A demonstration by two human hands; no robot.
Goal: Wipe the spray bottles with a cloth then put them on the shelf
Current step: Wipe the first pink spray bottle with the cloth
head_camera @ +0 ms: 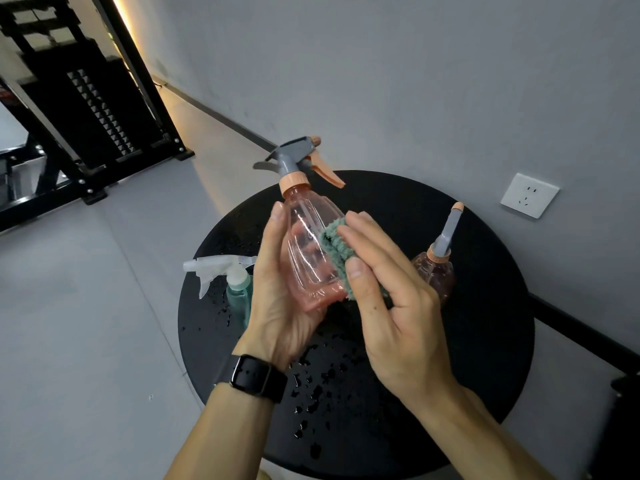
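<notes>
My left hand (277, 306) grips a clear pink spray bottle (308, 251) with a grey and orange trigger head, held above the round black table (485, 341). My right hand (388, 306) holds a folded green cloth (334, 244) between thumb and fingers and presses it against the bottle's right side. A teal spray bottle (239, 289) with a white trigger head stands on the table, partly hidden behind my left hand. A second pink bottle (438, 268) with a grey nozzle stands to the right, behind my right hand.
Water drops lie scattered over the table top, mostly at the front and left. A black metal shelf rack (86, 109) stands on the grey floor at the far left. A white wall socket (529, 195) sits on the grey wall to the right.
</notes>
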